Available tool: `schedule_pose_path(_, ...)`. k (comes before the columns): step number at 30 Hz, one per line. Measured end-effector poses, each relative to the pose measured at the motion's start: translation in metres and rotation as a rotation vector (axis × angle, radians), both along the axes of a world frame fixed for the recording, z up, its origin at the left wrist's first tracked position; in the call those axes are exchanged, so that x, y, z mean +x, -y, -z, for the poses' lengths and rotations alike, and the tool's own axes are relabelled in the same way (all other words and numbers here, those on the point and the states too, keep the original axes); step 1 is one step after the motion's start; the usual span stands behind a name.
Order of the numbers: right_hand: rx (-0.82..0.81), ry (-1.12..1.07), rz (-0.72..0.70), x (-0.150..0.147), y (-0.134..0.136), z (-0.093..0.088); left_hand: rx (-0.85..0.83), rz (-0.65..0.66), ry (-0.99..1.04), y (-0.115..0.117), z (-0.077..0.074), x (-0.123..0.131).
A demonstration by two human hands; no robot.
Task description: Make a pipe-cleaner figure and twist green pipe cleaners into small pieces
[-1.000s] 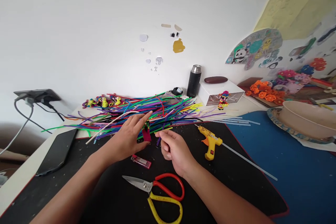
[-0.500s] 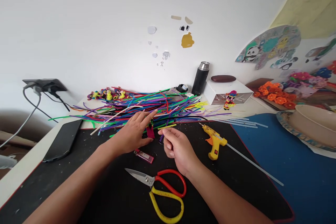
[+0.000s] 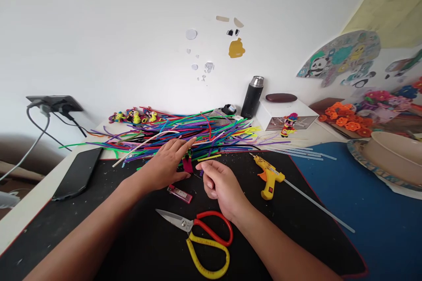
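nearest me on the tabletop (image 3: 36,232), as a second ago: scissors (image 3: 188,226), one pair; lighter (image 3: 180,193), one. beyond, hands, two, barely shifted, so the work looks paused: right hand (image 3: 219,186), thumb and forefinger pressed together, contents unseen; left hand (image 3: 166,164), thumb spread from fingers, one magenta piece (image 3: 187,166) beside them in the gap, grip hidden, cannot tell; glue gun (image 3: 270,176), one, to the right. farther: coloured stems (image 3: 198,134), past counting; small figure (image 3: 289,125), one; clustered figures (image 3: 133,116), seemingly three; flask (image 3: 253,99), one.
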State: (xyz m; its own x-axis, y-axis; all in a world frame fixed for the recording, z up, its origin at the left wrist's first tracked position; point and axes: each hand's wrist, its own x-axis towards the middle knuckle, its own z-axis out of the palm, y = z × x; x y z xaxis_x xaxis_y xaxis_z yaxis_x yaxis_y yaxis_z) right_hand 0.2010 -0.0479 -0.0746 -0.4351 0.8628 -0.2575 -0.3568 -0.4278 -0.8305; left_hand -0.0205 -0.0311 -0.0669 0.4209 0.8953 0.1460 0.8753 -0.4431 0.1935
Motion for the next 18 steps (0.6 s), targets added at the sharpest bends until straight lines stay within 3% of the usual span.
schedule_pose_path(18,-0.002,0.001,-0.036,-0.0021,0.0025,-0.0039,0.004,-0.007,-0.012,-0.0021,0.005,-0.0051)
